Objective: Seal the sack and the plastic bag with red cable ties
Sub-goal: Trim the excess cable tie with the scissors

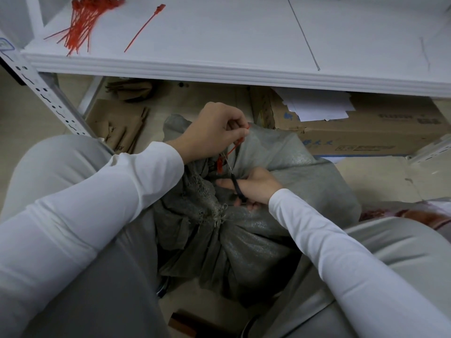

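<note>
L hand (214, 128) fingertips pinch the free tail of a red cable tie (234, 144), holding it taut, up and away from the bunched cloth below. Just under them, R hand (255, 187) fingers curl thru the black handles of the scissors (236, 185), blades pointing up at the tie near its lock (can't tell if they touch it). Beneath both hands the grey woven sack (268, 240) sits btwn the person's knees. Farther out past the L fingers, a white shelf (219, 37) carries a bundle of spare red ties (81, 23) w/ a single tie (144, 28) beside it. Beyond the R fingers, a cardboard box (366, 135) lies on the floor.
</note>
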The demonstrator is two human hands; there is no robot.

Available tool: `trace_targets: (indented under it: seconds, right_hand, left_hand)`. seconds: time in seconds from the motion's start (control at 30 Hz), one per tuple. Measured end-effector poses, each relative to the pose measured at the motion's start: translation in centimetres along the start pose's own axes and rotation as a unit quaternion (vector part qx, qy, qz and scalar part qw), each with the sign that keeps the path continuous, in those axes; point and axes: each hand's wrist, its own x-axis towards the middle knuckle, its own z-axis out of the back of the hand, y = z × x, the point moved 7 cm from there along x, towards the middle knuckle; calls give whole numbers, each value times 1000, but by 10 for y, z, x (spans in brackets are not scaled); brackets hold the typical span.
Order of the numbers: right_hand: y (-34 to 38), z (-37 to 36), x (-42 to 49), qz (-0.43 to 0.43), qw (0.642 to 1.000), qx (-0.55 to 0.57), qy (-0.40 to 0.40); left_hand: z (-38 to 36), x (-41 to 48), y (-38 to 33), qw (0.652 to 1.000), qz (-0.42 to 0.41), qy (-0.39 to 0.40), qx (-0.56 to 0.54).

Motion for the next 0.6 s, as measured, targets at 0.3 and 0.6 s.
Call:
trace_targets:
  seconds: [0.3, 0.6]
  right_hand:
    - [4, -1, 0, 6, 1000, 19, -20]
    - [3, -7, 3, 33, 997, 73, -15]
  left_hand:
    - [-5, -4, -5, 999, 0, 13, -36]
    - [-3, 5, 6, 999, 38, 27, -21]
